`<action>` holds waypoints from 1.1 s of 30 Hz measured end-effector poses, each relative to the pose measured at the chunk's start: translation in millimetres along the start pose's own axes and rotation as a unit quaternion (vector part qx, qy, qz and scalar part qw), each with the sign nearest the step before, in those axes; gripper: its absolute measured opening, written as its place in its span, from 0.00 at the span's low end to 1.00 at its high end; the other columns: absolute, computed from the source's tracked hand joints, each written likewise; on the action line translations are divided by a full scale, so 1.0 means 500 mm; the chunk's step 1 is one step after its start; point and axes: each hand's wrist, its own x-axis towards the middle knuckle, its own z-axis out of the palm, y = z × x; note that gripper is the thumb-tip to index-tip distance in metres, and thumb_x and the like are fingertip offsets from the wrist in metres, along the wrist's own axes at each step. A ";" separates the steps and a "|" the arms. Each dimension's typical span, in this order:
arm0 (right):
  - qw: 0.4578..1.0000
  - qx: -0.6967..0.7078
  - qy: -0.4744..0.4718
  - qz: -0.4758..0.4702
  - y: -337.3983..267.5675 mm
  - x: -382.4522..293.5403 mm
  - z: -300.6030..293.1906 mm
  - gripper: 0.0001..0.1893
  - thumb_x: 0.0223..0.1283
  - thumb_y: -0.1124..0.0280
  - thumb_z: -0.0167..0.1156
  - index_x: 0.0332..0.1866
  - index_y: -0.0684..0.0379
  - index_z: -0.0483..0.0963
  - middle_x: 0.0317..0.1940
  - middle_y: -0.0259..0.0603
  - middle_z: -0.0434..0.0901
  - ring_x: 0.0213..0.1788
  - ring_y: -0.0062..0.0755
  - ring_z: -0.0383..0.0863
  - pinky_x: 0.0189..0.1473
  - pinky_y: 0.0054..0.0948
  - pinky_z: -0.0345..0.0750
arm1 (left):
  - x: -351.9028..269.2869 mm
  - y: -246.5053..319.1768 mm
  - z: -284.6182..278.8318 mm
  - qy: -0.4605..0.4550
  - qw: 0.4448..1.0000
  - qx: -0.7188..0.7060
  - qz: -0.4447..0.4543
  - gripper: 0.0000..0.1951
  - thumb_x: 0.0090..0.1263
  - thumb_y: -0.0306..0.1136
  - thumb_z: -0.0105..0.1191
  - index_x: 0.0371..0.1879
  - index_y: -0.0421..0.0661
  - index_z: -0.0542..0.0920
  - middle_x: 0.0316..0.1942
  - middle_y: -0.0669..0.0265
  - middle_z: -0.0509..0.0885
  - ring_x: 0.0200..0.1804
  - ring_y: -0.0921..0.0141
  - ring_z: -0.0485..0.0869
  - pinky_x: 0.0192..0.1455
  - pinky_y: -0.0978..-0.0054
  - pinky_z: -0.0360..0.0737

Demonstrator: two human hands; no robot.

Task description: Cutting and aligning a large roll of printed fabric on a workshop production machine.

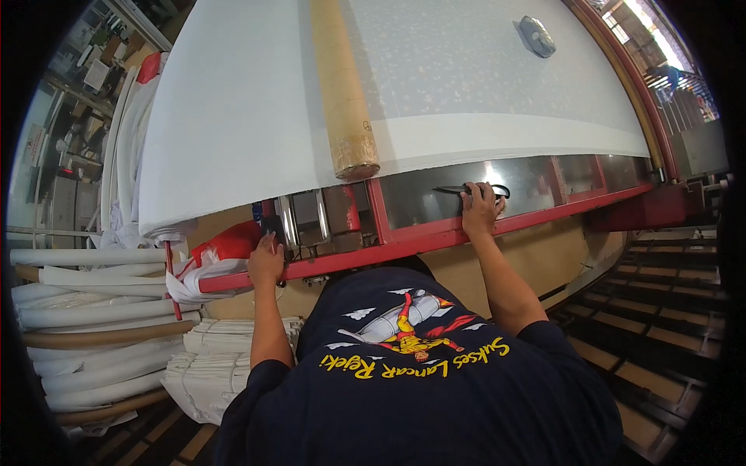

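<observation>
My right hand (482,211) has its fingers over the black-handled scissors (453,189), whose blades point left above the grey metal panel (417,207). My left hand (267,259) is at the left part of the red metal frame (326,265), its fingers against a small dark box (270,224); whether it grips anything is hard to see. Beyond the frame, white fabric (245,116) is spread wide over the machine. A long cardboard tube (344,87) lies across the fabric, its near end wrapped in clear tape.
A grey taped bundle (537,36) rests on the fabric at the upper right. Red cloth (230,242) and white cloth (213,274) hang at the frame's left end. Wrapped rolls (99,314) and tied white stacks (210,373) are at the left. Dark slatted racking (653,303) stands right.
</observation>
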 end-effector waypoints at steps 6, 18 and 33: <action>1.000 -0.002 -0.022 0.002 -0.004 0.005 -0.003 0.18 0.74 0.54 0.61 0.64 0.42 0.78 0.66 0.38 0.75 0.78 0.41 0.65 0.79 0.69 0.48 | 0.002 -0.008 0.004 0.010 1.000 0.014 0.013 0.24 0.72 0.46 0.58 0.68 0.60 0.81 0.70 0.64 0.80 0.65 0.55 0.83 0.66 0.56 0.81; 0.999 -0.033 -0.016 -0.001 -0.004 0.002 -0.002 0.17 0.76 0.52 0.58 0.65 0.40 0.77 0.68 0.37 0.74 0.79 0.42 0.64 0.79 0.70 0.47 | -0.001 -0.001 -0.005 0.004 1.000 0.012 0.009 0.24 0.72 0.44 0.57 0.68 0.57 0.81 0.71 0.63 0.80 0.67 0.58 0.82 0.69 0.58 0.80; 0.999 -0.018 -0.031 0.000 0.000 0.003 0.003 0.17 0.77 0.53 0.57 0.65 0.42 0.77 0.67 0.38 0.74 0.79 0.42 0.65 0.79 0.69 0.47 | -0.007 0.001 -0.008 0.021 1.000 -0.013 0.011 0.25 0.71 0.42 0.59 0.67 0.54 0.82 0.69 0.61 0.82 0.67 0.58 0.81 0.71 0.60 0.77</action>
